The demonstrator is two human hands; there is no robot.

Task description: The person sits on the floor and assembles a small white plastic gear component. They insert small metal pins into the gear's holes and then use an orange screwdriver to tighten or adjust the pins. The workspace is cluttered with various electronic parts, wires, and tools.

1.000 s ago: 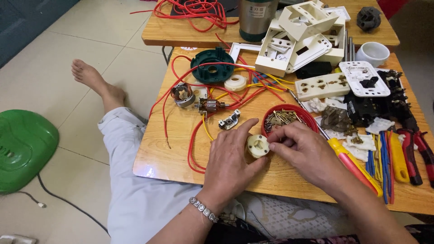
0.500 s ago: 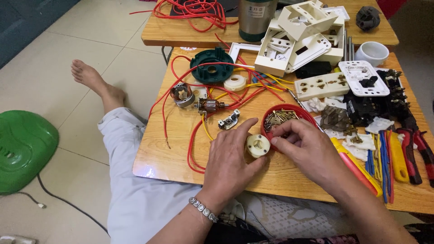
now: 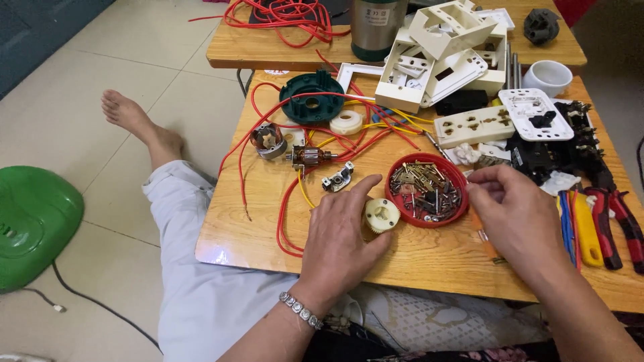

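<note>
L hand (image 3: 339, 231) lies palm-down on the wooden table (image 3: 255, 228), fingers loosely spread, thumb and forefinger pinching the rim of a small cream plastic gear wheel (image 3: 382, 214) — the wheel sits flat on the table, just left of the red dish (image 3: 396, 179) and touching or nearly touching its edge. A beaded metal bracelet (image 3: 300, 310) is on that wrist.

R hand (image 3: 516, 214) hovers at the dish's right rim, fingertips curled in together toward the thumb; can't tell if anything tiny is pinched between them. The red dish holds a heap of brass contacts, screws and small metal bits.

Around: a small motor armature (image 3: 310, 157) w/ copper windings behind the L hand, a metal bracket piece (image 3: 337, 179) just in front of it, a round metal motor part (image 3: 268, 141) further left. Red wire (image 3: 282, 214) loops across the table, some yellow strands mixed in. A dark green round housing (image 3: 312, 100) and a white tape roll (image 3: 347, 123) sit further back. A cream multi-socket outlet face (image 3: 475, 126) lies behind the dish, w/ a stack of white switch boxes (image 3: 443, 53) beyond. At the right edge — red-handled pliers (image 3: 620, 218) and a yellow-handled tool (image 3: 587, 228). A white cup (image 3: 549, 77) stands at back right.
</note>
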